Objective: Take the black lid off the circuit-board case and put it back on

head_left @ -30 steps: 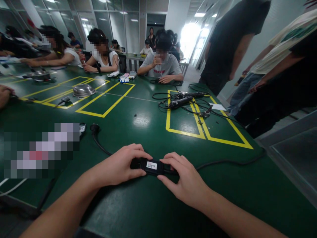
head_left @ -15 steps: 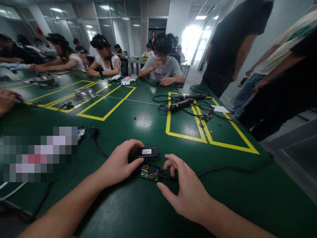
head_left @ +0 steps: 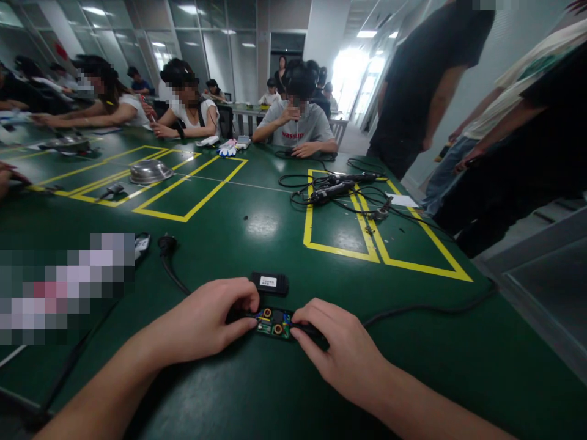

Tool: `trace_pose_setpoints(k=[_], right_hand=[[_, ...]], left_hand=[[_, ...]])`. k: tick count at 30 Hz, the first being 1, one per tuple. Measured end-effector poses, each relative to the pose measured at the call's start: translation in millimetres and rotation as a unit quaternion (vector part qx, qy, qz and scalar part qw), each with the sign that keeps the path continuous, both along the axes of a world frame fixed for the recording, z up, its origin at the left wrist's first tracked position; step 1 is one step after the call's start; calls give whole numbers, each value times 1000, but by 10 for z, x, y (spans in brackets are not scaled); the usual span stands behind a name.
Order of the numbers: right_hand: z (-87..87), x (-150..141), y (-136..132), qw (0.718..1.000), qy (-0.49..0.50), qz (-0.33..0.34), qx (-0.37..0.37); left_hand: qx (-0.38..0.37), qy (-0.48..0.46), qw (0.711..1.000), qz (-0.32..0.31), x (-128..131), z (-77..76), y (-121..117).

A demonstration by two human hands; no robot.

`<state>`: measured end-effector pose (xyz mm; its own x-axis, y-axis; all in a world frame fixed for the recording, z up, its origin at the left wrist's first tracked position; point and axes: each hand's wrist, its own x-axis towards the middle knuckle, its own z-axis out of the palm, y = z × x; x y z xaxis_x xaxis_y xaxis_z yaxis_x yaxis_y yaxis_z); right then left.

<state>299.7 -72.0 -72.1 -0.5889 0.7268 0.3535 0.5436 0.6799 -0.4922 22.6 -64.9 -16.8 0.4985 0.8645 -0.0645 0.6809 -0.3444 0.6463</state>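
A small green circuit board [head_left: 274, 322] with copper coils and coloured wires shows on the table between my hands. What it sits in is mostly hidden. My left hand [head_left: 220, 315] pinches its left end, where a black cable comes in. My right hand [head_left: 337, 339] has thumb and fingers closed around the black cable [head_left: 389, 315] at the right end. Just beyond the board lies a black cover [head_left: 270, 283] with a white label, apart from both hands. The left cable runs to a black plug [head_left: 167, 245].
At the left lies a power strip [head_left: 143, 243], mostly blurred out. Electric screwdrivers [head_left: 332, 190] with tangled cords rest inside yellow tape at the right. A metal bowl [head_left: 150, 172] stands farther left. People sit across the table [head_left: 220, 244]; others stand at the right.
The labelled cover came off the board and now lies behind it, released by my left hand. Both hands have closed on the board's two ends.
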Motion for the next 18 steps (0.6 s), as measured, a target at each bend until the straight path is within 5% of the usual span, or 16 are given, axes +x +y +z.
trace_pose_setpoints(k=[18], right_hand=[[59, 21, 32, 994, 92, 24, 48]], left_hand=[[38, -71, 997, -23, -74, -67, 71]])
